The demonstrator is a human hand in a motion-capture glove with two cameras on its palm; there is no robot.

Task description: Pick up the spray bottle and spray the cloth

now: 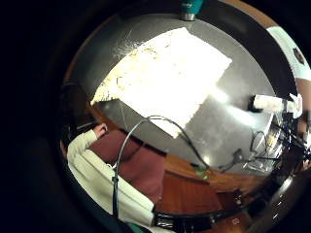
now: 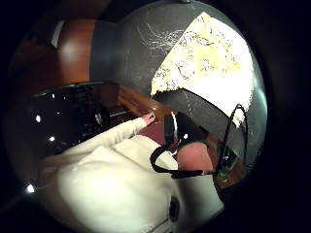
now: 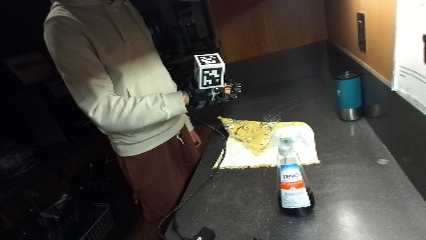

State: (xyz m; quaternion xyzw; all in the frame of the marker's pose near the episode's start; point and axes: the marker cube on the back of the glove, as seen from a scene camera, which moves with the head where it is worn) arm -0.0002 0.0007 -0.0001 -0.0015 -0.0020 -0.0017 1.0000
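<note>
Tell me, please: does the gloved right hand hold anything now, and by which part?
Nothing is held. The gloved right hand hangs in the air above the counter edge, apart from the cloth. The spray bottle stands untouched on the counter.

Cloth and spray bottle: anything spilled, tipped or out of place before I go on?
Nothing stands out. The cloth lies flat on the counter, the spray bottle stands upright just beside it, and no spill shows.

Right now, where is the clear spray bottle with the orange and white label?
In the outside view, the clear spray bottle stands upright on the dark countertop, just in front of the yellow and white cloth, untouched.
</note>
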